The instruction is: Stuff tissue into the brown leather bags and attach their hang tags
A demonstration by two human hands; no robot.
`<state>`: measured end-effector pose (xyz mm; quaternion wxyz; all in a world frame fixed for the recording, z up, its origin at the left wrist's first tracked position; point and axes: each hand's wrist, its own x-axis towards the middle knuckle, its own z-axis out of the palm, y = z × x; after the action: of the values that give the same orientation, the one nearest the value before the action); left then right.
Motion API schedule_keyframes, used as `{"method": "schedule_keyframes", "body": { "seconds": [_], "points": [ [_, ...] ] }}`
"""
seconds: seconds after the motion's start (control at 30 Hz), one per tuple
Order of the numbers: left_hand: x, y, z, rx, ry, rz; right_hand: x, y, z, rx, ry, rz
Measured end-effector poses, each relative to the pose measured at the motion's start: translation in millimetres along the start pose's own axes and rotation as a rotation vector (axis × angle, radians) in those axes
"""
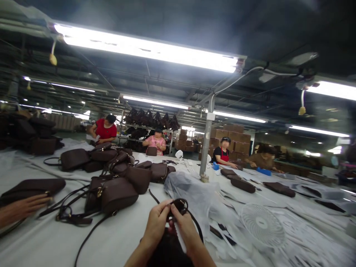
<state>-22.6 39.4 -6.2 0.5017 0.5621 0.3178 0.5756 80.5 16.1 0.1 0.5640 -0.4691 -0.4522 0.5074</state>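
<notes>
My left hand (156, 224) and my right hand (187, 228) are close together at the front of the table, both closed with thumbs and fingers pinching a dark brown strap (182, 203). The strap curls in a loop above my right fingers. A narrow white strip (180, 237) lies along my right palm; whether I grip it, I cannot tell. Below my hands is a dark bag (168, 252), mostly hidden by them. Just left, several brown handbags (119, 194) lie piled with straps and gold-coloured hardware.
At the left, another person's hand (26, 209) rests on a brown bag (36, 185). Clear plastic sheeting (191, 189), a metal post (207, 144) and a white fan (261, 224) are ahead and right. Several people work across the table (133, 237).
</notes>
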Motion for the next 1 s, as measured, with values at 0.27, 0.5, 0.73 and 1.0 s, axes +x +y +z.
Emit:
{"method": "schedule_keyframes", "body": {
  "seconds": [0.27, 0.5, 0.73, 1.0],
  "points": [
    [2, 15, 0.0, 0.417, -0.024, 0.202, -33, -22, -30, -0.471, 0.001, -0.347],
    [-4, 6, 5.7, 0.462, -0.035, 0.225, -43, -33, -42, -0.190, -0.357, -0.288],
    [-11, 11, 10.9, 0.489, 0.015, 0.235, -44, -49, -45, -0.470, -0.146, -0.490],
    [-21, 2, 15.9, 0.773, 0.010, 0.253, -36, -32, -27, -0.564, -0.037, -0.367]
  ]
}}
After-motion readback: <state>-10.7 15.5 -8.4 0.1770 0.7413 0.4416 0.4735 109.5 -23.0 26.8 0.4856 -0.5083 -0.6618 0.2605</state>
